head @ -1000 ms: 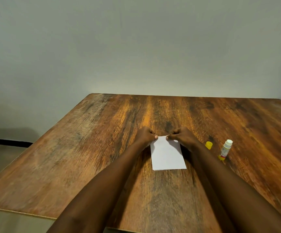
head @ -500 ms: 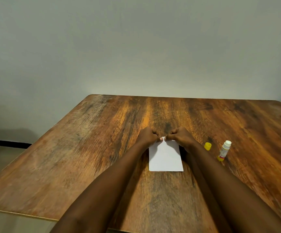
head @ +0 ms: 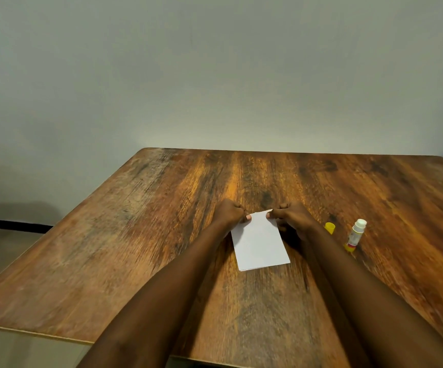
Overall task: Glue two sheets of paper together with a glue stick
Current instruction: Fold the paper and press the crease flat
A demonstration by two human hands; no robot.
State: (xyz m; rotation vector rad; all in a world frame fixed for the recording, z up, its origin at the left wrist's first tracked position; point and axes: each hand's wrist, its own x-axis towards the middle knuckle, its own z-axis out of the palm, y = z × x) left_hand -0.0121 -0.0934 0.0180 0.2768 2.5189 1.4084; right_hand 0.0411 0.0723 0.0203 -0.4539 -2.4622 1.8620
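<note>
Left hand point(head: 227, 215) and right hand point(head: 292, 217) each pinch the far edge of the paper point(head: 260, 241) at mid-table point(head: 135, 235), apparently two sheets. Glue stick point(head: 355, 235) and cap point(head: 330, 227) lie right.

No text can be read. The glue stick point(head: 355, 235), standing at the right on the table, has a label with a red band, but its letters are too small and blurred. The white paper point(head: 259, 241) shows no writing.
</note>
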